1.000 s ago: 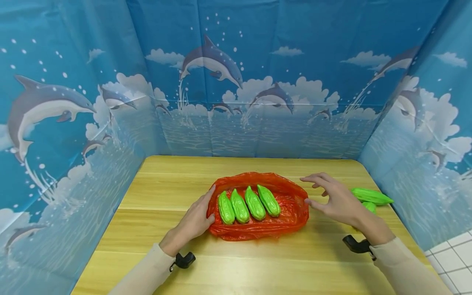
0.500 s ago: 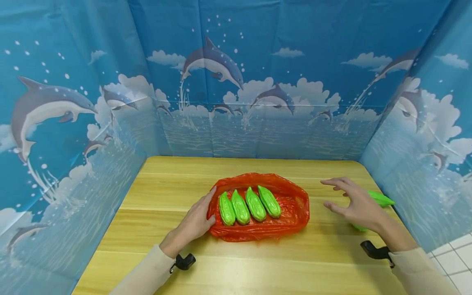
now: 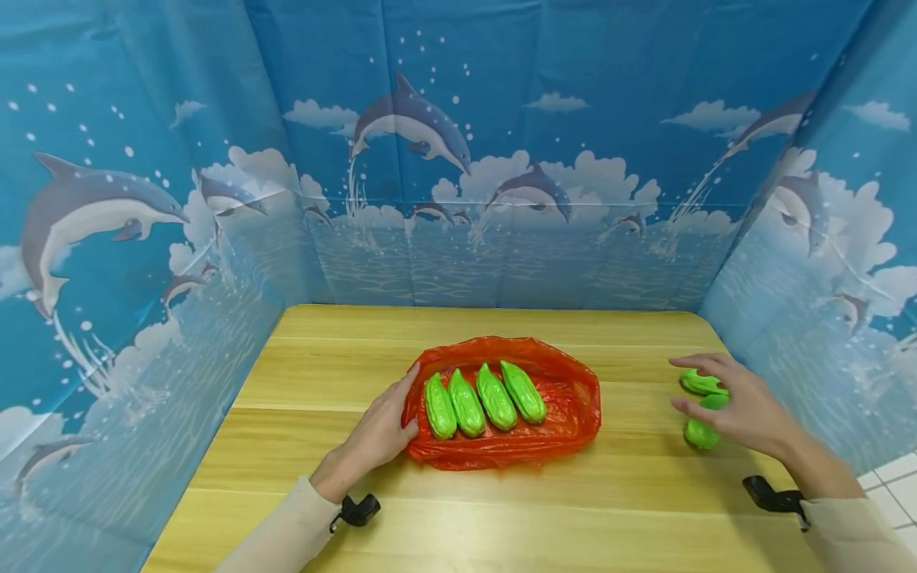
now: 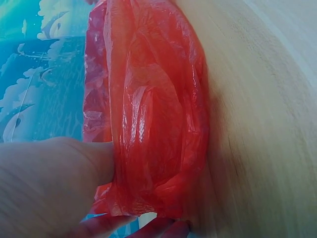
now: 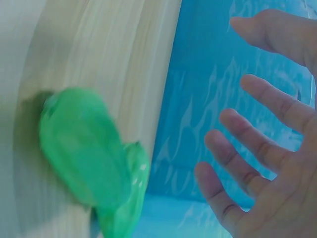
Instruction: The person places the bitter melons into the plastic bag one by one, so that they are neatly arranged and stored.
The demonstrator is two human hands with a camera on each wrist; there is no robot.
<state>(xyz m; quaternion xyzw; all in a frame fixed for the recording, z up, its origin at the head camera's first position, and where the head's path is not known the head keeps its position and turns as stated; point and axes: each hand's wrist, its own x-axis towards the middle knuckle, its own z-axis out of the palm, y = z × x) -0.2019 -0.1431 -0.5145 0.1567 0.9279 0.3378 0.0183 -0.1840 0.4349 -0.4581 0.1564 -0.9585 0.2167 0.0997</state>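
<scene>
A red plastic bag lies spread open on the table, with several bright green, ridged, bitter-melon-like vegetables side by side inside it. At the bag's left end, my left hand holds the rim; the left wrist view shows the thumb against the red plastic and fingertips below it. Away to the right, my right hand hovers with spread fingers and touches nothing. Beneath and beside it, two more green vegetables, one farther back and one nearer, lie partly hidden by the hand.
A light wooden table carries everything. Blue dolphin-print sheeting stands along its back and both sides. White floor tiles show past the right edge.
My right hand has moved right, from beside the bag's right end to above the two loose green vegetables. My left hand and the bag have stayed in place.
</scene>
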